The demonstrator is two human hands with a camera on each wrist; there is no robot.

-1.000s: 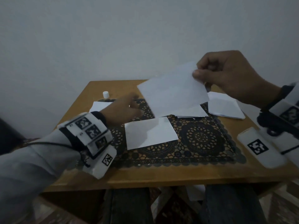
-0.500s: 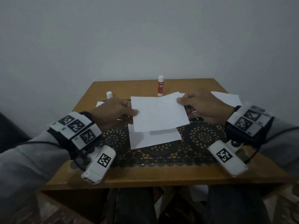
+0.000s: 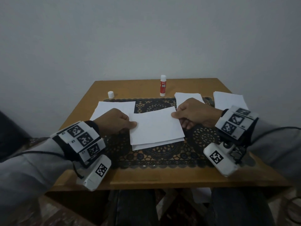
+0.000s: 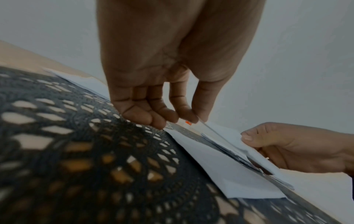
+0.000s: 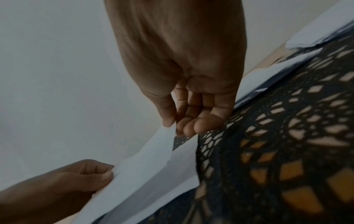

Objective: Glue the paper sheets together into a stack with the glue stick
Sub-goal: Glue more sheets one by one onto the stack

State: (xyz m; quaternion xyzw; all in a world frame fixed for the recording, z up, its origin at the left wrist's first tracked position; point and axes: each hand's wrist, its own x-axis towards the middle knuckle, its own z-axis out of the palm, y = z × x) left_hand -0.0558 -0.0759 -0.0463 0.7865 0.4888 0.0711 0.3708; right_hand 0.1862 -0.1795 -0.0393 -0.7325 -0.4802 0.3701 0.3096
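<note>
A white paper sheet point(image 3: 155, 126) hovers just above another white sheet point(image 3: 156, 144) lying on the dark lace mat point(image 3: 162, 155). My left hand point(image 3: 114, 123) pinches the top sheet's left edge point(image 4: 199, 121), thumb on top. My right hand point(image 3: 193, 115) pinches its right edge point(image 5: 164, 136) the same way. The two sheets nearly line up; the lower one peeks out along the near edge. The red and white glue stick point(image 3: 163, 85) stands upright at the table's back, uncapped, with its white cap point(image 3: 111, 94) standing to its left.
A loose sheet point(image 3: 114, 106) lies at the mat's left. Two more piles of paper point(image 3: 187, 98) point(image 3: 228, 99) lie at the back right. The wooden table point(image 3: 146, 178) stands against a grey wall, and my knees are under its near edge.
The right hand brought the sheet down from the air to the centre; the left hand took hold of its left edge. Both lowered it close onto the sheet on the mat.
</note>
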